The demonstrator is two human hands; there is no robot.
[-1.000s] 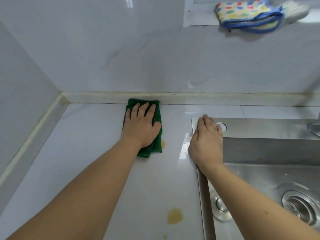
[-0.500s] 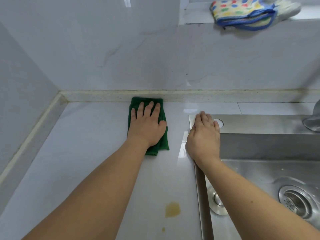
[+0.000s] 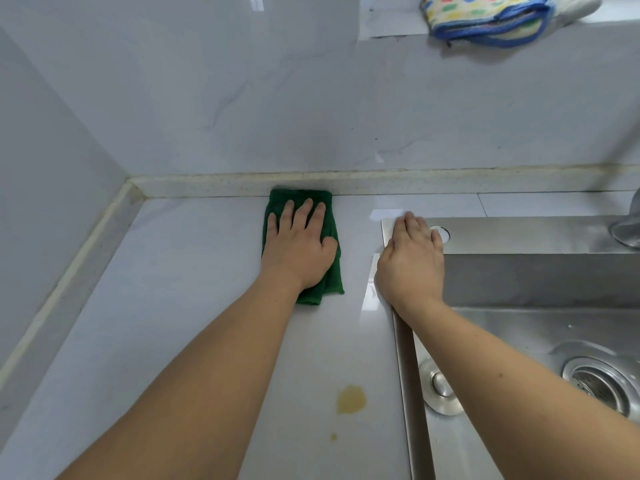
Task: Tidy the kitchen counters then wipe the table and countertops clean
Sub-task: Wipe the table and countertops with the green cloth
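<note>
A folded green cloth [image 3: 333, 271] lies on the pale grey countertop [image 3: 173, 289], its far edge against the back wall strip. My left hand [image 3: 299, 247] presses flat on it with straight fingers. Resting flat on the far left corner of the steel sink rim [image 3: 519, 233] is my right hand [image 3: 412, 261], fingers straight, holding nothing. A yellowish stain [image 3: 350, 399] marks the counter near me, with a small spot [image 3: 333, 436] below it.
The steel sink basin [image 3: 540, 327] fills the right side, with a drain strainer [image 3: 597, 382] and a round plug [image 3: 440, 386]. A faucet base [image 3: 628, 230] stands at the far right. A spotted mitt [image 3: 495, 15] lies on the ledge above. Walls close the left and back.
My left hand has slid the green cloth away from me and slightly right, up to the back wall strip; the small stain beside the cloth is gone. The right hand stays on the sink rim.
</note>
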